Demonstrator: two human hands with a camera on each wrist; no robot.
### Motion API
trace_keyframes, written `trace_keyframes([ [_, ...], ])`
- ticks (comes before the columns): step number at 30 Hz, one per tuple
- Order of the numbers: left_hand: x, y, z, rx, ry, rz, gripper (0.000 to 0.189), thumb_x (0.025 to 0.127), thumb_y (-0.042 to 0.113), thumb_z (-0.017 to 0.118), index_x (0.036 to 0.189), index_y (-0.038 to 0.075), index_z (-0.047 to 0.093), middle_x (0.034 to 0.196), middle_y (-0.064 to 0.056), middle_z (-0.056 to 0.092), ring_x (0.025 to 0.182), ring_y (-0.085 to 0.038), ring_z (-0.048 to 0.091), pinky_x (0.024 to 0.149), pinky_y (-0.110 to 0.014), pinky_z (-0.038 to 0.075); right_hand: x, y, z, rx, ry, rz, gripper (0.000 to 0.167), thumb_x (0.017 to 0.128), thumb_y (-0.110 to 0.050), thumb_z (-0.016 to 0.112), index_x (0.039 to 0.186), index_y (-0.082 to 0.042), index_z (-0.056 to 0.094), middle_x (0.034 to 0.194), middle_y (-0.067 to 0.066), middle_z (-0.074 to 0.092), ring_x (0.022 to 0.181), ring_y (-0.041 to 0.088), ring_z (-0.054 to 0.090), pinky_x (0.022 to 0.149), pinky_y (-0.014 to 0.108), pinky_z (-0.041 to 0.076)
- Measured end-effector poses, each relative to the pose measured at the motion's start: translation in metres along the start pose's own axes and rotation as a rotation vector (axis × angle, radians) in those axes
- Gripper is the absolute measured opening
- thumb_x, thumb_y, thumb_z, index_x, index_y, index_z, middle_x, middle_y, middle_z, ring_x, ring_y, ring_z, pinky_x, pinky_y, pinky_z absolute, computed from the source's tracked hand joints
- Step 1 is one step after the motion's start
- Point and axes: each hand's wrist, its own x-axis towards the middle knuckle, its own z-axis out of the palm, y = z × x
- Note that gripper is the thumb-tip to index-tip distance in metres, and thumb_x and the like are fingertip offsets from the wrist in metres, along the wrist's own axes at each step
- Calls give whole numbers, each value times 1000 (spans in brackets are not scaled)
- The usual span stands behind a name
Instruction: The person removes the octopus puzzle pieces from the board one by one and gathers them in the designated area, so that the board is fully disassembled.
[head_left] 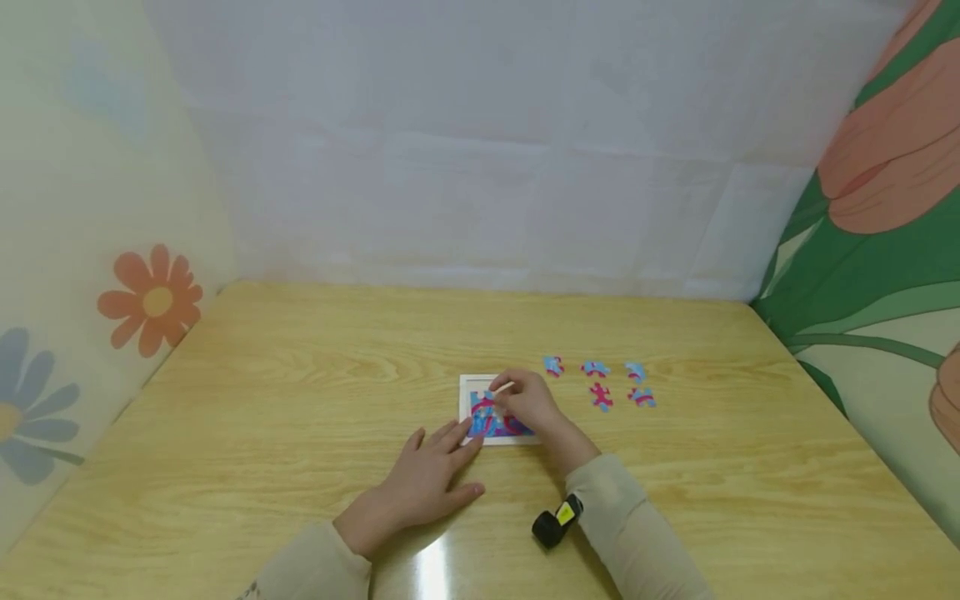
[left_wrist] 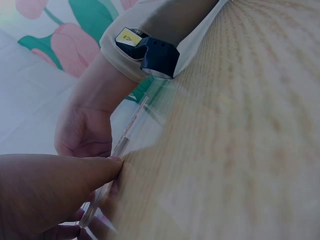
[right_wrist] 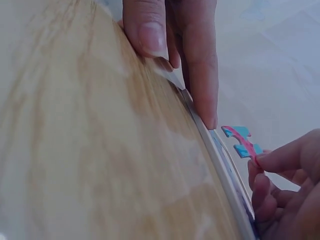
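Note:
A white-framed jigsaw tray (head_left: 464, 390) lies flat on the table, its lower part covered by joined blue, pink and purple pieces (head_left: 487, 427). My left hand (head_left: 429, 477) rests at the tray's lower left corner, fingers stretched out over the rim and thumb spread on the table side. Above the tray, my right hand (head_left: 531, 405) pinches a blue and pink jigsaw piece (right_wrist: 244, 142) between thumb and fingers. In the right wrist view this piece is tilted and raised over the tray. The right hand hides the tray's right part in the head view.
Right of the tray, several loose jigsaw pieces lie in two rows, among them a mostly pink piece (head_left: 601, 397) and a blue corner-like piece (head_left: 553, 366). A black wrist camera (head_left: 551, 528) hangs by the right sleeve. A white sheet (head_left: 480, 167) backs the wooden table (head_left: 322, 358).

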Motion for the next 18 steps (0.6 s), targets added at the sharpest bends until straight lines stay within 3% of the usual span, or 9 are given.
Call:
trace_keyframes([
  [18,-1,0,1,-9,-16,-12,60,82,45,50,128,7,42,134,-16,31,121,-31,27,89,-60,19,1,-1,-12,137,20,77,15,75,5,59,89,6,61,70,6,59,52,11,48,48,21,41],
])
